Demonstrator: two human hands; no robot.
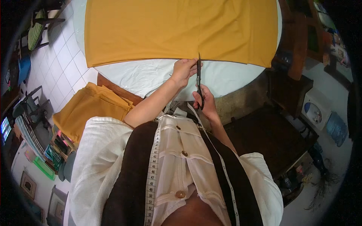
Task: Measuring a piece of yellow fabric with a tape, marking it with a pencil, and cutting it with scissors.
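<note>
Mustard-yellow fabric (167, 31) lies spread over a table covered with a pale cloth (135, 76). My left hand (183, 70) pinches the near edge of the fabric between thumb and fingers. Just right of it, my right hand (206, 100) grips the handles of dark scissors (198, 76). The blades point away from me, with the tip over the fabric beside my left fingertips; whether they are parted is hard to tell. A faint line runs up the fabric from near the tip. A measuring tape (152, 169) hangs round my neck.
Folded mustard fabric (93, 107) lies at the left, near my left elbow. A wooden chair (298, 45) stands right of the table. Dark wooden furniture (263, 135) is close to my right arm. At the far left are a cushioned chair (36, 31) and white floor tiles (66, 56).
</note>
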